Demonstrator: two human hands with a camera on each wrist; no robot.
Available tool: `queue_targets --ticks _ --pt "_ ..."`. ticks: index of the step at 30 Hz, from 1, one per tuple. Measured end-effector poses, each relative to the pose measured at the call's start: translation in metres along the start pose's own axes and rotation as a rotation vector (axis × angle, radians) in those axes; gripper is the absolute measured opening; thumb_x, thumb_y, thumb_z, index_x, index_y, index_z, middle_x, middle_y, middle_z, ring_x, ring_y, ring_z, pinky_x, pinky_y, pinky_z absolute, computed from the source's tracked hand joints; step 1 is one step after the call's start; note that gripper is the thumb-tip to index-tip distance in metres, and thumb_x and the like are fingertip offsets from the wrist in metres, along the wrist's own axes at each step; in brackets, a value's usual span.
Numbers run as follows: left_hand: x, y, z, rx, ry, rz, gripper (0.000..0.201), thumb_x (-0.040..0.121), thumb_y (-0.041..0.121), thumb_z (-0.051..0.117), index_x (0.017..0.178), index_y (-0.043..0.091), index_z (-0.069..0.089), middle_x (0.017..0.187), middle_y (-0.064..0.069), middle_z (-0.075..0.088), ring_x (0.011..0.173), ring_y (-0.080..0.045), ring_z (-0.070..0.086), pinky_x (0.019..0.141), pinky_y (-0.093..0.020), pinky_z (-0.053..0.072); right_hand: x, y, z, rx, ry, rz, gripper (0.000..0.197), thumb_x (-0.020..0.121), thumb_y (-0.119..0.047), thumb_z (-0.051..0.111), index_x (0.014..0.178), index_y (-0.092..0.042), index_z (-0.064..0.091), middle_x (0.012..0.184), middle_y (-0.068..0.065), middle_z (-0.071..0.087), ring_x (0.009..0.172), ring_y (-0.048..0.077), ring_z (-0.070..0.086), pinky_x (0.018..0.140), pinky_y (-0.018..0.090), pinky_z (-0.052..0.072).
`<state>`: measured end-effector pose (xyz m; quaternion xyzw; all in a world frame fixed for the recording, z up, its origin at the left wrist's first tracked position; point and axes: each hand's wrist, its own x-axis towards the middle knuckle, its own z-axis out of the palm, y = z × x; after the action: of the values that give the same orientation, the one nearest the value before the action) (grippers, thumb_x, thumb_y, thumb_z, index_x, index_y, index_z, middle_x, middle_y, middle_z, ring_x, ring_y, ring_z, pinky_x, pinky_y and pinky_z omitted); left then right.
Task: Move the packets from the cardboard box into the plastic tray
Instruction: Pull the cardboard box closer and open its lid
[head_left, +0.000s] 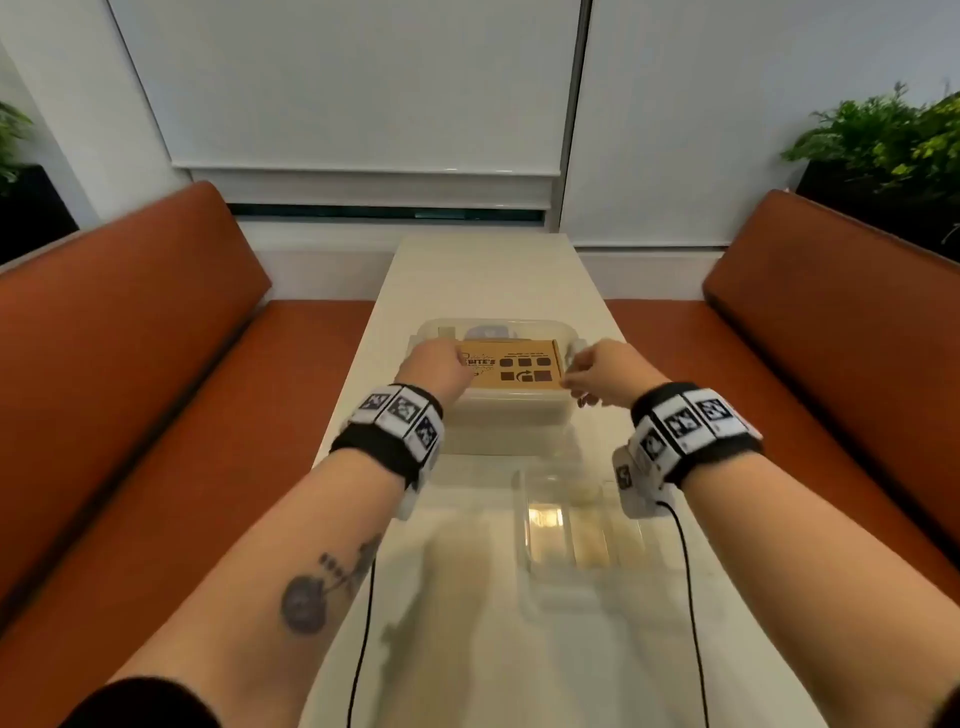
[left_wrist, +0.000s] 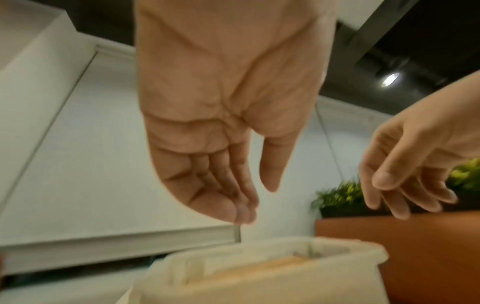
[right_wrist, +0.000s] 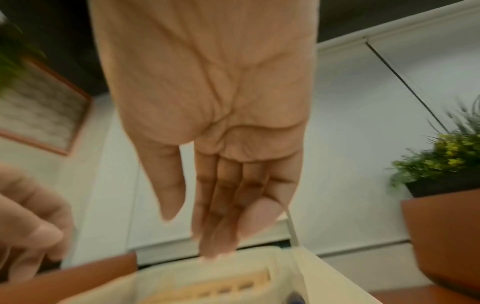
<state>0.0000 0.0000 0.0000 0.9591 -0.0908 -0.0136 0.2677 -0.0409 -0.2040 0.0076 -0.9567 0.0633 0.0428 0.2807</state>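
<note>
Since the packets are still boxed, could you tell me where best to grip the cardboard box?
Take the cardboard box by its two short ends, from above. It lies flat and closed inside the clear bin, and the left hand and right hand already flank those ends.

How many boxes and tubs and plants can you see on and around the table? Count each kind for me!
Cardboard box: 1
Clear plastic tubs: 2, the far tub holding the box and the near tray
Green plants: 2, one left, one right
Orange benches: 2, left and right
Total: 7
</note>
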Motion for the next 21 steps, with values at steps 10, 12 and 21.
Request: queue_targets --ticks 10,12,21 --pt "0.057 -0.016 0.036 0.230 0.004 -0.225 0.028 0.096 0.026 0.043 0.120 0.020 0.054 0.123 -0.007 0.059 0.126 -0.030 0.043 0.114 -0.049 0.012 0.064 0.010 0.045 -0.387 0.173 0.187 0.031 0.092 -0.038 0.050 0.114 -0.018 0.056 0.116 0.005 0.061 0.117 0.028 0.051 0.114 0.055 0.009" --pt "0.067 -0.024 0.044 0.288 -0.032 -0.238 0.035 0.097 0.030 0.040 0.130 0.023 0.049 0.128 -0.005 0.057 0.132 -0.030 0.037 0.115 -0.053 -0.005 0.070 0.012 0.054 -0.456 0.153 0.187 0.037 0.094 -0.047 0.043 0.115 -0.019 0.058 0.118 0.003 0.060 0.124 0.028 0.045 0.113 0.060 -0.005" --pt "0.090 -0.041 0.065 0.361 -0.170 -0.328 0.043 0.094 0.045 0.040 0.128 0.025 0.057 0.153 -0.009 0.031 0.147 -0.030 0.000 0.108 -0.058 -0.020 0.089 0.020 0.079 -0.394 0.153 0.288 0.061 0.091 -0.062 0.029 0.130 -0.020 0.051 0.145 0.011 0.039 0.144 0.028 0.010 0.108 0.058 -0.020"
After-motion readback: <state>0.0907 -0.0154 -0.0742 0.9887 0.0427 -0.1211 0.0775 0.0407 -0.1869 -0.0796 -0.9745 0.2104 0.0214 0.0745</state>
